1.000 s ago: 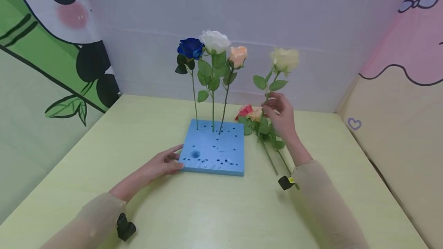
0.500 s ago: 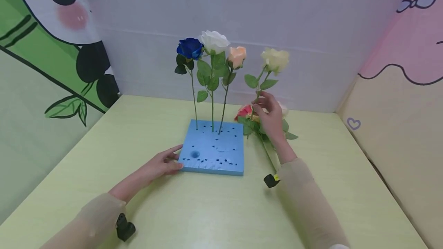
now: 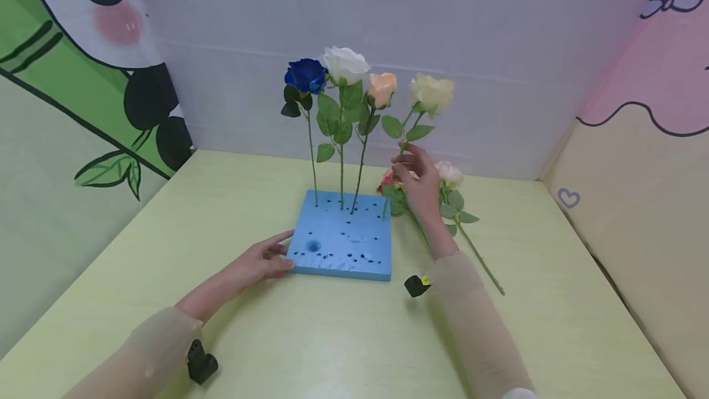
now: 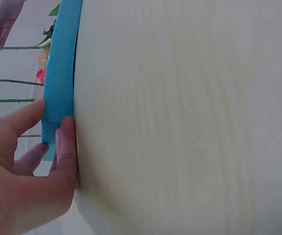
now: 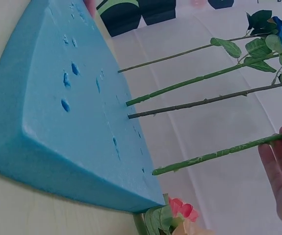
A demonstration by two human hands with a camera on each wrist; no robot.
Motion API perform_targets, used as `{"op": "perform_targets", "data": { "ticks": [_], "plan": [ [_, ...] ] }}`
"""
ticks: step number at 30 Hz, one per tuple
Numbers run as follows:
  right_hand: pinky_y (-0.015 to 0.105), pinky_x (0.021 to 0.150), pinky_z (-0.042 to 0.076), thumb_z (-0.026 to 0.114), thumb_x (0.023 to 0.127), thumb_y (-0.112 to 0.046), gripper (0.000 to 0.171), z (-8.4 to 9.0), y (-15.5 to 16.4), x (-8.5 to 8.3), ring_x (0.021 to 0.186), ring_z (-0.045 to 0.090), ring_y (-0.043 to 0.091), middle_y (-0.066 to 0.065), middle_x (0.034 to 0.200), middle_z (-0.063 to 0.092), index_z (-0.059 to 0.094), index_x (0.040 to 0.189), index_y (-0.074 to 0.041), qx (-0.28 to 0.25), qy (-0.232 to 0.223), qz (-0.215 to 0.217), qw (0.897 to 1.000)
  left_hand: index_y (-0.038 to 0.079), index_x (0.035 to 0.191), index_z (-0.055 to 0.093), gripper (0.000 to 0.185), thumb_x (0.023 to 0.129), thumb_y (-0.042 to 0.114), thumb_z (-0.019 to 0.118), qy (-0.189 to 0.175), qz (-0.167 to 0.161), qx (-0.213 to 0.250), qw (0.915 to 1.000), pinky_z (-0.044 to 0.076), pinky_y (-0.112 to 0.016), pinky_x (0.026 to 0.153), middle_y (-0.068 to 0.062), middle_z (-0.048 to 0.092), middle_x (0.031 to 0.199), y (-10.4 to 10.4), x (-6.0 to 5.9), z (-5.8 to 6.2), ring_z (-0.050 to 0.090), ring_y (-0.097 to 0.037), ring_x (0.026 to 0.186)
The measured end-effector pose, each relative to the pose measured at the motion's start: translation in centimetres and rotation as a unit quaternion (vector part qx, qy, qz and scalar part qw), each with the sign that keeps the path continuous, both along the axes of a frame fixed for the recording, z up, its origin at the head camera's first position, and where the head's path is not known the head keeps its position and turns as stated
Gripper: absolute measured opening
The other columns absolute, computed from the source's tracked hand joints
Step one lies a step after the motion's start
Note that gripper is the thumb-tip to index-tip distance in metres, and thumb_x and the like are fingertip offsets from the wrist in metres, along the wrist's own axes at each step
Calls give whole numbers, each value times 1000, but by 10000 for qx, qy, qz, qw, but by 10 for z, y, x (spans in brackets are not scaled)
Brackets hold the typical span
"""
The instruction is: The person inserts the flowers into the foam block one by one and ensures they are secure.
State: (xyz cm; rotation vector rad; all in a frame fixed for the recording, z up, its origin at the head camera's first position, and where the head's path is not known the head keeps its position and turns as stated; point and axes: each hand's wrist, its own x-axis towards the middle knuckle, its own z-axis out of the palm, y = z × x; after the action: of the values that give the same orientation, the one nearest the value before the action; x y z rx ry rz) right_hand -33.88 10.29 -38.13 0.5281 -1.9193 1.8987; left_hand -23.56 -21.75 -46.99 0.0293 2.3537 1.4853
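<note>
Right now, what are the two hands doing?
Left hand: open, fingers resting against the blue foam block.
Right hand: pinching the cream rose's stem.

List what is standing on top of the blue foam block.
Three roses stand in the blue foam block: blue rose, white rose, peach rose. The right hand holds a cream rose, stem tip at the block's far right corner. How deep the stems go is hidden.

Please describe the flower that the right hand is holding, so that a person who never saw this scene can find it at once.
On the yellow-green table lies a blue foam block with three roses upright along its far edge. At its far right corner the right hand pinches the stem of a fourth, the cream rose. It alone is pale yellow and leaning.
</note>
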Motion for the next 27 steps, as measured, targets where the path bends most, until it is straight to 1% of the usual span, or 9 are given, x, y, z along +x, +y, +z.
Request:
{"op": "perform_targets", "data": {
  "ticks": [2,5,7,9,11,15,18,23,27],
  "plan": [
    [47,79,61,59,94,6,39,1,-3,1,98,61,48,35,109,63,55,132,5,-32,9,3,10000,22,157,29,76,93,30,69,-8,-12,34,10000,57,-32,95,-20,45,141,0,0,0,55,-27,115],
    [53,80,59,59,94,7,39,0,-6,0,99,60,50,36,109,62,56,132,5,-39,2,-65,10000,20,157,27,76,93,30,68,9,-68,77,9999,57,-33,95,-21,45,141,0,0,1,55,-26,115],
    [53,80,59,58,93,7,38,-1,-8,-1,98,61,49,36,109,63,56,132,5,-27,-5,-138,9999,19,158,26,77,94,29,68,28,-108,113,9999,57,-33,95,-22,44,141,0,0,1,55,-26,115],
    [47,77,61,59,93,7,38,-4,-8,-4,95,63,43,35,109,64,57,131,4,-17,-38,-210,9998,20,157,27,77,93,29,68,19,-95,130,9999,58,-33,95,-21,44,141,0,0,2,55,-26,115],
    [38,73,62,59,93,7,39,-10,-8,-10,94,64,39,34,109,64,57,131,3,-35,-69,-243,9997,20,157,27,77,93,29,68,21,-103,143,9998,58,-33,95,-21,44,142,0,0,2,55,-26,115],
    [20,66,59,60,93,6,40,-22,-9,-24,94,63,39,33,110,65,57,132,-1,-148,-71,-257,9995,19,157,27,77,93,28,68,22,-102,155,9998,58,-34,95,-22,44,142,0,0,2,55,-26,114],
    [17,65,57,60,93,5,40,-28,-10,-30,93,63,38,31,109,65,58,132,-3,-140,-70,-295,9994,19,157,27,77,93,28,68,19,-95,155,9998,58,-34,95,-22,44,141,-1,1,1,55,-26,114],
    [25,68,61,61,92,5,40,-30,-11,-31,89,65,28,27,107,67,60,131,-6,43,-131,-355,9993,19,158,26,77,93,27,68,15,-100,197,9998,58,-35,96,-22,43,142,0,0,1,56,-26,114],
    [38,75,63,61,92,3,36,-31,-11,-30,89,66,26,26,107,68,61,128,-4,141,-194,-350,9991,19,158,26,77,94,26,68,22,-100,267,9996,57,-35,96,-23,43,142,0,0,1,56,-26,114]
  ]
}}
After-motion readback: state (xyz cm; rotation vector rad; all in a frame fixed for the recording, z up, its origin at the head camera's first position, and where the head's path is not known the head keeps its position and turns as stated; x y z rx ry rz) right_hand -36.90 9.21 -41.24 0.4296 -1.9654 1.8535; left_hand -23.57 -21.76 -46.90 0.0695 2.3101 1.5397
